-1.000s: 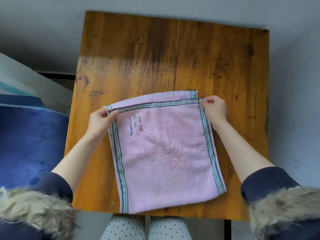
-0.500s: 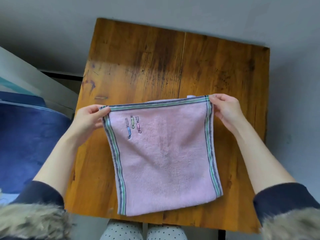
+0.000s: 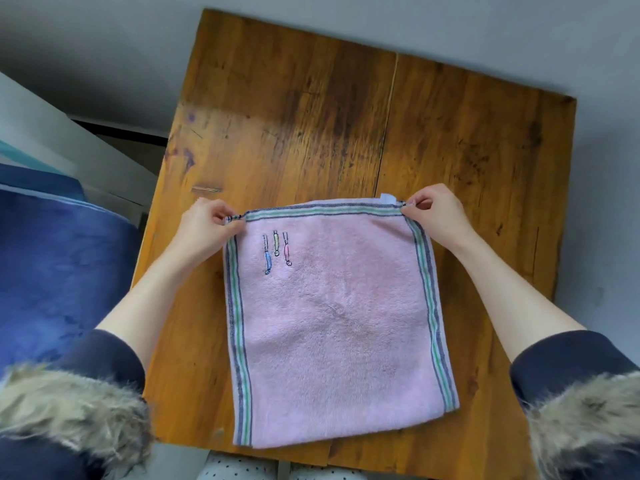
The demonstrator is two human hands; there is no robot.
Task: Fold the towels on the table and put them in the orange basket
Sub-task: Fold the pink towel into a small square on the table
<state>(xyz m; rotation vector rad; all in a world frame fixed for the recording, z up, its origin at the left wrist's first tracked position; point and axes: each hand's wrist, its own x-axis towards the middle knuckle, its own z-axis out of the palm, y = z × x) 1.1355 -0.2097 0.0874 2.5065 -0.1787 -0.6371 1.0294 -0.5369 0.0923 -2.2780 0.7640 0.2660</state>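
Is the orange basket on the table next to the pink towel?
No, the wooden table holds only the pink towel, pinched at its far corners by the left hand and right hand.

sleeves [image 3: 104, 362] cut off, embroidery [image 3: 276, 251] unreadable

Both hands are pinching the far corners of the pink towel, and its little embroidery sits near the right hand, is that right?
Not quite. The head view shows the embroidery near the left hand, not the right hand. Both hands do pinch the far corners of the pink towel.
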